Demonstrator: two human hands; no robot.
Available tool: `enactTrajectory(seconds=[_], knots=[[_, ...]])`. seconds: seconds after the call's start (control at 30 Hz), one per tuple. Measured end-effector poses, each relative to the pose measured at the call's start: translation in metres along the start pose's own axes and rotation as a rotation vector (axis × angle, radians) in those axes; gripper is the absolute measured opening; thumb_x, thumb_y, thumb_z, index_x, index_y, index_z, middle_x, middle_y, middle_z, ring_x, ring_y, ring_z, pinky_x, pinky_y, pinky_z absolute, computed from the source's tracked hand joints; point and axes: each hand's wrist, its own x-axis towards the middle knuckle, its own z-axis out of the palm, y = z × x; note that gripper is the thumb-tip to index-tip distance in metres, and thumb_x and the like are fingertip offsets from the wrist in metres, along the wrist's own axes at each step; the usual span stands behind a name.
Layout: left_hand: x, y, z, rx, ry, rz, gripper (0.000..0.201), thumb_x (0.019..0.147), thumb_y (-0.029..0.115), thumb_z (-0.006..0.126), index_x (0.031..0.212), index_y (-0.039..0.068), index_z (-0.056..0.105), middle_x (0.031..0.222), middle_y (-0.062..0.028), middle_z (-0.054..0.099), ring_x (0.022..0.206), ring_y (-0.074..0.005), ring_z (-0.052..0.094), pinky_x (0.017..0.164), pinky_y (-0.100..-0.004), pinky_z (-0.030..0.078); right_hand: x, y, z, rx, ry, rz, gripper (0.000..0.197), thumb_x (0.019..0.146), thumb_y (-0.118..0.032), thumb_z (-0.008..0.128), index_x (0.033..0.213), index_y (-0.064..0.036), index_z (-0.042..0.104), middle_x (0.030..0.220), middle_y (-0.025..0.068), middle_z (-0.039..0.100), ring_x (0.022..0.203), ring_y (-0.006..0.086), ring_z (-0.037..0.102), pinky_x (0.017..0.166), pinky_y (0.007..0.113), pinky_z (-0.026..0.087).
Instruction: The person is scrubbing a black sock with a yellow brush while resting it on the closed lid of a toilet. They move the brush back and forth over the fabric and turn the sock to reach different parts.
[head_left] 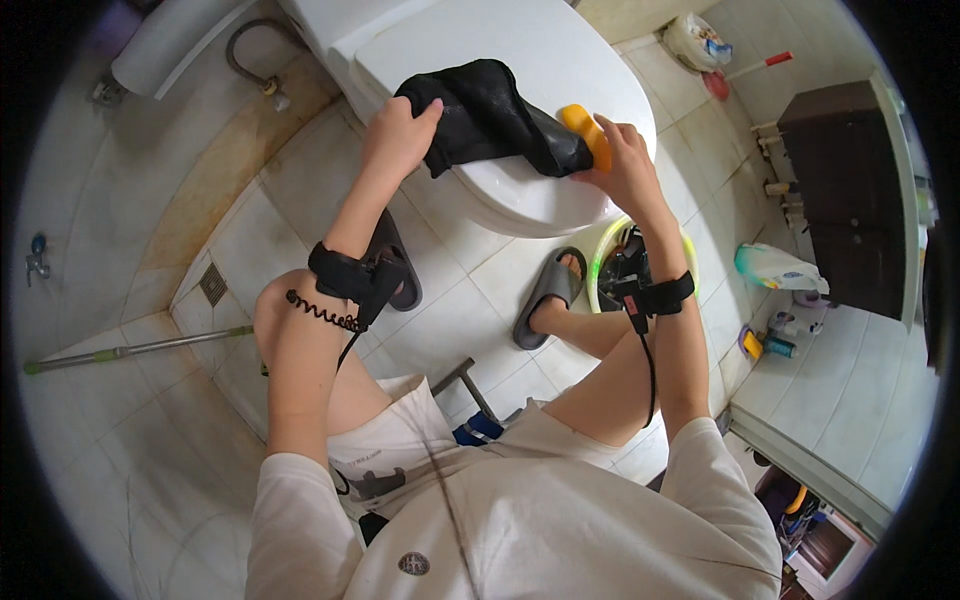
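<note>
A limp black article with a dull sheen hangs folded across the closed white toilet lid; I cannot tell what kind of item it is. My left hand pinches its near left edge between thumb and fingers. At its narrow right end, my right hand is closed around a rounded yellow object, which presses against the black material. The yellow object looks like a scrubbing brush handle, but its underside is hidden. The fingertips of my right hand are partly behind it.
A yellow-green rimmed bin stands below my right forearm. A mop pole lies at the left. Dark cabinet and white plastic bag are at the right. Grey slippers are on my feet on the tiled floor.
</note>
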Motion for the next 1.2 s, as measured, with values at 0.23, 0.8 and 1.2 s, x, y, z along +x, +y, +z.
enactTrajectory(seconds=[0.23, 0.8, 1.2], knots=[[-0.002, 0.007, -0.010, -0.826, 0.167, -0.203, 0.029, 0.071, 0.024, 0.059, 0.068, -0.004, 0.052, 0.070, -0.0053, 0.055, 0.066, -0.0135, 0.050, 0.061, -0.0291, 0.041, 0.004, 0.014, 0.000, -0.020, -0.013, -0.133, 0.060, 0.062, -0.008, 0.067, 0.117, -0.0076, 0.044, 0.107, 0.0157, 0.048, 0.099, 0.0308, 0.048, 0.082, 0.035, 0.043], [-0.012, 0.012, -0.018, -1.345, -0.272, -0.353, 0.027, 0.072, 0.021, 0.062, 0.092, 0.004, 0.054, 0.089, -0.0025, 0.056, 0.080, -0.0135, 0.053, 0.072, -0.0256, 0.042, 0.011, -0.018, 0.023, -0.421, 0.093, 0.130, 0.052, 0.072, -0.006, 0.048, 0.120, 0.0079, 0.032, 0.080, 0.0207, 0.051, 0.065, 0.0316, 0.056, 0.054, 0.034, 0.048], [-0.020, 0.039, 0.002, -1.489, -0.556, -0.015, 0.030, 0.085, 0.027, 0.050, 0.106, 0.005, 0.051, 0.104, -0.0036, 0.054, 0.097, -0.0144, 0.050, 0.085, -0.0308, 0.039, -0.001, -0.067, -0.012, 0.147, 0.376, -0.067, 0.040, 0.084, -0.028, 0.047, 0.120, -0.0107, 0.042, 0.079, 0.0159, 0.054, 0.068, 0.0340, 0.056, 0.058, 0.039, 0.045]])
